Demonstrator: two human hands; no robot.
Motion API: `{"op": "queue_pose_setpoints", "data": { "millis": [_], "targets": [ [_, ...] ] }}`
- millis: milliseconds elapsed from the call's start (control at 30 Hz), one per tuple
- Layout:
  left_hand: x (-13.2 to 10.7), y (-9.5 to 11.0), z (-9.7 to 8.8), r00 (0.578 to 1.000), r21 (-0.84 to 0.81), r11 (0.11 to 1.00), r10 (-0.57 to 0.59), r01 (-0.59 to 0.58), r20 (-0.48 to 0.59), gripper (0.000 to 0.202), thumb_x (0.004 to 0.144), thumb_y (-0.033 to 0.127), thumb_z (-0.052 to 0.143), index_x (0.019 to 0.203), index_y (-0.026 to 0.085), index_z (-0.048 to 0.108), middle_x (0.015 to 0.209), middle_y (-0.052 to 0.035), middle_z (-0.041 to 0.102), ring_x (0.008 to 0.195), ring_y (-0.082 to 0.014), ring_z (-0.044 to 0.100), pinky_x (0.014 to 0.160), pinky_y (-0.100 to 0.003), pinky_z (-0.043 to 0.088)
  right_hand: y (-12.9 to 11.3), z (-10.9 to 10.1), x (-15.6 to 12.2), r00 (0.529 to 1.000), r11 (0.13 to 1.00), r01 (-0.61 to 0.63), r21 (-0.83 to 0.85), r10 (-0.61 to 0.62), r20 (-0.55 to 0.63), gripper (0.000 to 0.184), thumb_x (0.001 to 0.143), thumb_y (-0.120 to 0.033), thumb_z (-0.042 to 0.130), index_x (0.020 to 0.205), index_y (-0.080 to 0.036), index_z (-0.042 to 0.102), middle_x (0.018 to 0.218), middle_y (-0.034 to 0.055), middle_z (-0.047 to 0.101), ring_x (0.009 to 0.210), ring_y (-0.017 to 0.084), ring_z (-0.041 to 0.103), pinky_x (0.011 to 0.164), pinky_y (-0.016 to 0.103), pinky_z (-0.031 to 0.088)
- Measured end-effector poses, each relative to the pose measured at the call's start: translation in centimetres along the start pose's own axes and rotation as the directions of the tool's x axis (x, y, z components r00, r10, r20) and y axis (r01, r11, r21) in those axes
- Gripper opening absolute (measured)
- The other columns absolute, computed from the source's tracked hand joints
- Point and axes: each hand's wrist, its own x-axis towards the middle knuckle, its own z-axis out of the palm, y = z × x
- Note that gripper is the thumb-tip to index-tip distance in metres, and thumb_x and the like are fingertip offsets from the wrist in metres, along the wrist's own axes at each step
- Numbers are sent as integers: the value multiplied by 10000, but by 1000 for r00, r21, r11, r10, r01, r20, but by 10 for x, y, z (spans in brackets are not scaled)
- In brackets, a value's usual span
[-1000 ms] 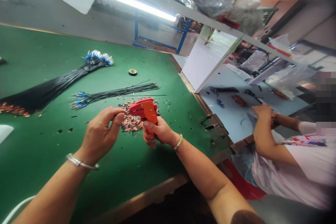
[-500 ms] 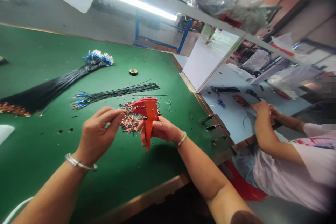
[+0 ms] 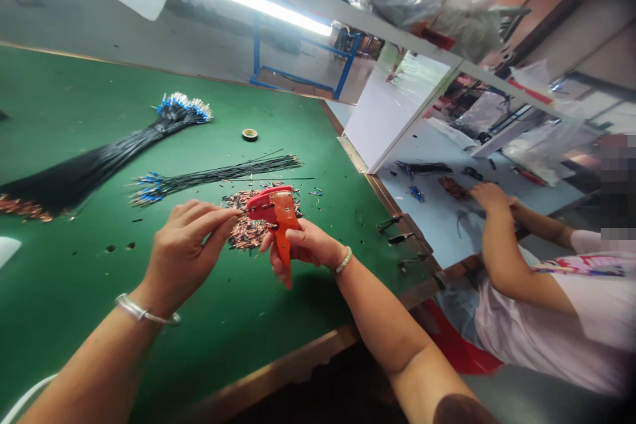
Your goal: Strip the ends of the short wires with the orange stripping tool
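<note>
- The person's right hand holds a red-and-orange hand tool, a crimper or wire stripper by its shape, upright with its nose toward the left hand.
- Its fingers are closed firmly around the tool's grip.
- The left hand is raised just beside the tool's nose. Its thumb and forefinger are pinched together there; anything between them is too fine to make out.
- Both forearms come in from the bottom of the view, angled toward each other, and the hands meet above the counter, wrists bent. A metal bangle circles the left wrist and a beaded bracelet the right.
- Directly below the hands lies a loose pile of copper-coloured terminals on the green counter, with stray bits scattered around it.
- Beyond the pile, a thinner bundle of black wires has blue tips at one end and plain ends at the other.
- Further left, a thick bundle of black wires shows blue tips at one end and copper tips at the other, so it looks fitted at both ends, while the thinner one shows fittings at one end only.
- A roll of tape sits further along the counter.
- To the right, a co-worker's hands work at a separate pale blue counter.
</note>
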Motion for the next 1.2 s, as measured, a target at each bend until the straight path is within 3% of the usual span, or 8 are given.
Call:
{"op": "queue_pose_setpoints", "data": {
  "millis": [133, 567, 767, 967, 1200],
  "targets": [
    [0, -1, -1, 1000, -11, 1000, -2, 2, 11, 114, 989, 238, 667, 1038, 288, 756, 875, 5, 743, 813, -196, 667, 771, -363, 510, -1, 1, 0, 1000, 1000, -2, -14, 2, 6, 660, 836, -722, 759, 1079, -114, 678, 757, 38, 705, 569, 136, 642, 529, 274, 586],
    [-1, -4, -1, 999, 67, 997, 47, -48, 22, 112, 1007, 231, 646, 1043, 285, 738, 876, -1, 746, 797, -203, 650, 745, -373, 477, -2, -1, -1, 999, 998, -25, -58, 23, -31, 674, 832, -737, 757, 1088, -119, 674, 749, 30, 702, 585, 153, 680, 537, 291, 599],
    [-1, -5, -1, 996, 94, 992, 89, -89, 7, 123, 992, 190, 665, 1065, 274, 717, 900, -9, 745, 805, -208, 643, 764, -382, 470, 1, 2, 3, 996, 996, 0, -94, -9, -88, 624, 838, -721, 765, 990, -122, 681, 651, 3, 687, 472, 125, 619, 451, 260, 553],
    [-1, -5, 0, 999, 89, 995, 50, -50, 6, 115, 1005, 238, 642, 1051, 286, 735, 907, -15, 756, 813, -223, 654, 799, -400, 457, -1, 6, 4, 986, 987, 48, -155, -72, -151, 599, 840, -703, 774, 972, -126, 683, 583, -27, 665, 433, 124, 629, 404, 230, 521],
    [-3, -4, 1, 999, 113, 993, 40, -42, 18, 169, 1050, 242, 549, 1092, 242, 713, 964, -33, 777, 873, -227, 678, 845, -395, 452, -5, 13, 5, 977, 978, 18, -208, -61, -205, 612, 769, -708, 823, 955, -153, 645, 531, -75, 613, 385, 113, 590, 341, 216, 461]
  ]
}}
